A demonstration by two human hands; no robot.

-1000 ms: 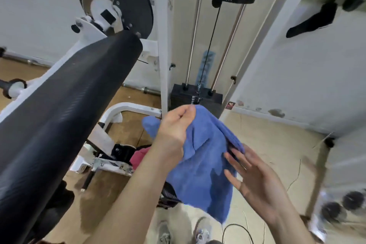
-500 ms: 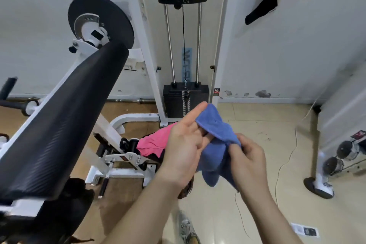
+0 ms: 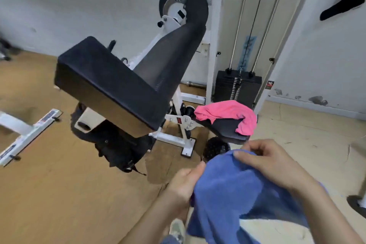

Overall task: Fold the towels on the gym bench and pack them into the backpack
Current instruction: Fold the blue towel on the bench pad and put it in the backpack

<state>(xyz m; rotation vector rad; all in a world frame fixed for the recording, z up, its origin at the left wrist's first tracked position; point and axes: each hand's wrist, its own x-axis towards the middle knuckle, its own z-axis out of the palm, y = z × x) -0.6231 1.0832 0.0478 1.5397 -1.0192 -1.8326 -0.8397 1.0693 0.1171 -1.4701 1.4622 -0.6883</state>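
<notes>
both hands grip the blue towel (image 3: 237, 194), held in the air near the front end of the gym bench seat (image 3: 227, 128) and resting on nothing. the left hand (image 3: 184, 186) curls round its left edge; the right hand (image 3: 265, 162) pinches a fold at the top with fingers bent over the cloth. the towel hangs bunched and loose, so the fold looks only part made.

the likely trouble: with no surface under it, the layers may slip apart or a corner may drop once one hand lets go, and a lumpy bundle would pack badly. the dangling lower edge could also drag on the floor (image 3: 59, 194).

the pink towel (image 3: 227, 113) lies crumpled and unfolded across the seat's far edge, one end draped over its right side. the black backpack (image 3: 118, 144) sits on the floor beneath the raised back pad (image 3: 111, 83), partly hidden by it; whether it is open i cannot tell. the pad and the white frame (image 3: 174, 136) stand between the hands and the bag. a weight stack (image 3: 237, 87) stands behind.
</notes>
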